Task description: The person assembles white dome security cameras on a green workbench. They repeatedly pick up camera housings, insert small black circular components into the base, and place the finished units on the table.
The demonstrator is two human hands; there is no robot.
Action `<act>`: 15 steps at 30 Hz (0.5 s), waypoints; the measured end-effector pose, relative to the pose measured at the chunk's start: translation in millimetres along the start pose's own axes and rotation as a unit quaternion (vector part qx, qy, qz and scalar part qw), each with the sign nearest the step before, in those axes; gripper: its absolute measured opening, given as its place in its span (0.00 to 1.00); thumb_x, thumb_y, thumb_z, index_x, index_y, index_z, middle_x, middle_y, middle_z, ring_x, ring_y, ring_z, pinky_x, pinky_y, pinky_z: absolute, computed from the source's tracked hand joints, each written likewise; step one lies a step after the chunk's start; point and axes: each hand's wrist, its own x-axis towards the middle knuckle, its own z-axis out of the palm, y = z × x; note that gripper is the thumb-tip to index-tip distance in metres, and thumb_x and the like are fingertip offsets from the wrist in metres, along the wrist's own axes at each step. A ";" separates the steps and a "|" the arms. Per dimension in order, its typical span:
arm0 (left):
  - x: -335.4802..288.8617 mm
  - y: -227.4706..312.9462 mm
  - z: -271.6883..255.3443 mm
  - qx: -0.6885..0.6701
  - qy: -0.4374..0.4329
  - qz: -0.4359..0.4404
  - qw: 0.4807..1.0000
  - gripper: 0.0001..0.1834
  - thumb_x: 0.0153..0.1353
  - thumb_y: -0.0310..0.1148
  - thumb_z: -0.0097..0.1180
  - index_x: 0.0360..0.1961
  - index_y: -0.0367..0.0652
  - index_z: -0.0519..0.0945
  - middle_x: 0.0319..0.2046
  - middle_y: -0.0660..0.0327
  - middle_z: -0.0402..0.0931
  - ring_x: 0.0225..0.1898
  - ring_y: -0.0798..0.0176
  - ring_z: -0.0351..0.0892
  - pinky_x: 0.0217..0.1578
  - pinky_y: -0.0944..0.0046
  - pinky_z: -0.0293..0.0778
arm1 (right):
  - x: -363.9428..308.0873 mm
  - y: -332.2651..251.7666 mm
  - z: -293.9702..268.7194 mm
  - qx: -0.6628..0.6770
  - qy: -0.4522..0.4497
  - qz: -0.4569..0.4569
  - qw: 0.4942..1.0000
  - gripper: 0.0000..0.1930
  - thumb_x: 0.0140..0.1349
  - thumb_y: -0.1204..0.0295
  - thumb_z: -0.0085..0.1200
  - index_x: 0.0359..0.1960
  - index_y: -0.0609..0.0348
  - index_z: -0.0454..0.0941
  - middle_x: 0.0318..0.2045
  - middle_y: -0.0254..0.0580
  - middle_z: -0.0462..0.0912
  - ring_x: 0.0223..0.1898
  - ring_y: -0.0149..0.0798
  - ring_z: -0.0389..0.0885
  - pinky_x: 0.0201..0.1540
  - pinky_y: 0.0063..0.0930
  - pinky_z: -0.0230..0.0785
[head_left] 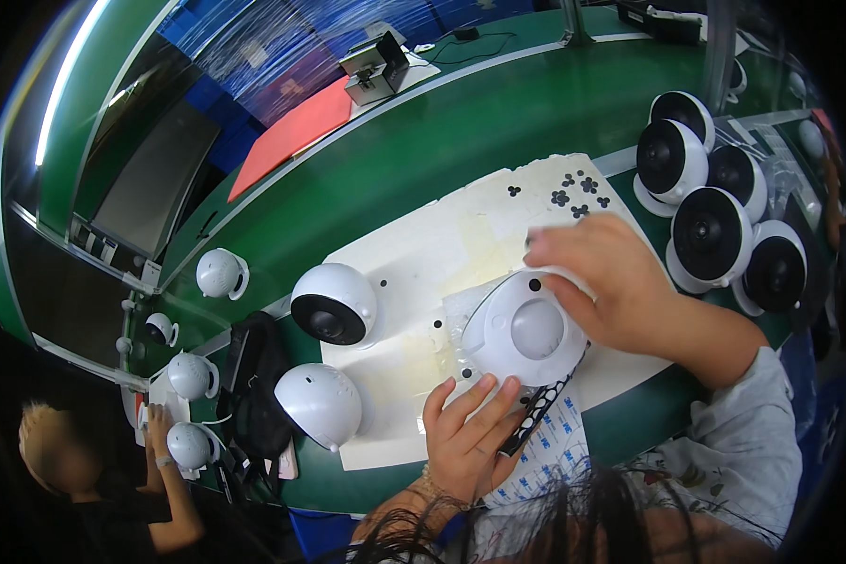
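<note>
Camera point(528, 331), white, lies disc-up between the hands in the head view, on what looks like clear wrap point(460, 308) over the pale board point(414, 273), probably to spare its shell from scuffs. Left hand point(465, 440) lays spread fingertips at its near edge, seemingly steadying it, though whether that hand also grips the dotted strip point(534, 416) I cannot tell. Right hand point(616, 277) arches over the far side, thumb and fingers parted, thumb beside a black dot point(535, 284), perhaps for close fingertip control.
</note>
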 end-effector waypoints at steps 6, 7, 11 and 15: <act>-0.7 -1.6 2.9 -0.012 0.005 0.008 1.000 0.09 0.39 0.31 0.65 0.25 0.46 0.80 0.47 0.62 0.73 0.53 0.60 0.65 0.53 0.52 0.55 | 10.3 -9.1 19.2 0.281 0.017 0.055 0.958 0.25 0.52 0.81 0.46 0.54 0.58 0.59 0.31 0.40 0.77 0.45 0.42 0.72 0.51 0.37 0.56; -0.9 -1.7 2.7 -0.010 0.004 0.009 1.000 0.09 0.39 0.32 0.65 0.25 0.46 0.80 0.47 0.62 0.73 0.53 0.60 0.65 0.54 0.52 0.54 | 11.9 -13.1 21.9 0.291 -0.005 0.064 0.955 0.25 0.52 0.81 0.46 0.54 0.59 0.58 0.30 0.40 0.77 0.45 0.43 0.72 0.51 0.37 0.55; -1.0 -2.8 2.8 -0.004 0.002 0.011 1.000 0.09 0.40 0.33 0.64 0.26 0.47 0.81 0.47 0.62 0.73 0.53 0.60 0.65 0.54 0.53 0.54 | 11.7 -13.5 25.8 0.300 -0.030 0.086 0.950 0.26 0.52 0.81 0.46 0.55 0.59 0.57 0.30 0.41 0.77 0.47 0.43 0.71 0.52 0.37 0.55; -0.7 -2.9 3.5 -0.002 0.001 0.008 1.000 0.09 0.40 0.33 0.64 0.26 0.47 0.81 0.47 0.62 0.73 0.53 0.60 0.65 0.54 0.53 0.54 | 11.4 -13.0 27.3 0.293 -0.025 0.077 0.953 0.26 0.52 0.81 0.46 0.54 0.60 0.56 0.30 0.41 0.77 0.47 0.43 0.72 0.52 0.36 0.56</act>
